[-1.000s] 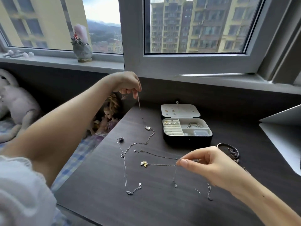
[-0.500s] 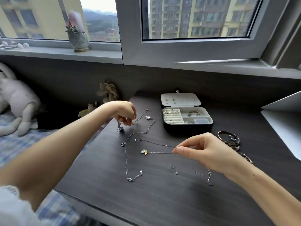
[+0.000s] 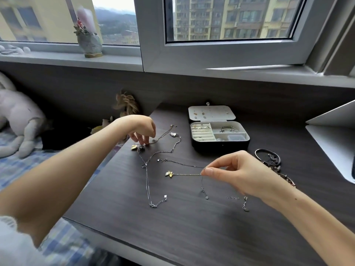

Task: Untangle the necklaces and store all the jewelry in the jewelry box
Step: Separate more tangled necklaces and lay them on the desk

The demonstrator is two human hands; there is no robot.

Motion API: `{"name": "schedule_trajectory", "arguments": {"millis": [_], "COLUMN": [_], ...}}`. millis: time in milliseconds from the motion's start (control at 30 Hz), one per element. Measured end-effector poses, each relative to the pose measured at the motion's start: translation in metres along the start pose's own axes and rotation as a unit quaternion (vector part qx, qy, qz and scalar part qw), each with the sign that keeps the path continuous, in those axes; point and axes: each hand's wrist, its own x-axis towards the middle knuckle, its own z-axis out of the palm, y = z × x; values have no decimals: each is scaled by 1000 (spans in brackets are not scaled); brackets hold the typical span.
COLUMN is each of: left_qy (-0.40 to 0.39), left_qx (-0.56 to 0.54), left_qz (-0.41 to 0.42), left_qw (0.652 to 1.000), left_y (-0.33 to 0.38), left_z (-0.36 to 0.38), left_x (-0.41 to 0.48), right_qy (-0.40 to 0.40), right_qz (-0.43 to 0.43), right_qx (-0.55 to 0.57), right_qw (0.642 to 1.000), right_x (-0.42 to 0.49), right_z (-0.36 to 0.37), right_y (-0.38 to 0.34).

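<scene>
Silver-coloured thin chains lie crossed over one another on the dark wood-grain desk, spread from about ten o'clock down to six o'clock of the desk's middle.

Our right hand sits at three o'clock of that spread. Its thumb and forefinger are pressed together on the fine gold-toned chain. That chain runs straight from the pinch toward nine o'clock, where its small gold leaf pendant rests on the wood. Its clasp end drops from the pinch toward six o'clock. The other fingers are loosely curled above.

Our left hand is at ten o'clock, fingers bent downward with their tips at one end of a chain. A second gold pendant and a dark bead lie just beside them. We cannot tell whether the tips pinch the chain or only touch it.

We see the black rectangular jewelry box with pale lining standing open at one o'clock, apart from both hands, its lid laid back toward twelve. Small rings sit in its left slots and a silver bracelet in a right compartment.

Dark metal bangles lie at four o'clock of the box. A pale plush toy lies off the desk at nine o'clock.
</scene>
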Motion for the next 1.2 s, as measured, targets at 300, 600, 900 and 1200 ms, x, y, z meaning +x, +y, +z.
{"name": "schedule_trajectory", "arguments": {"millis": [300,600,900,1200], "left_qy": [62,-104,-24,-86], "left_qx": [-35,-413,45,262], "left_qz": [186,340,219,82], "left_qw": [980,839,974,958], "left_y": [25,11,-73,-68], "left_z": [7,78,70,62], "left_x": [-56,-148,-145,-127], "right_qy": [-10,-50,-163,-55], "right_qz": [-6,-49,17,-54], "right_qx": [24,56,-140,-286], "right_qw": [1000,996,976,955], "right_x": [1,-4,-13,-19], "right_z": [-1,-3,46,65], "right_y": [-9,-31,-5,5]}}
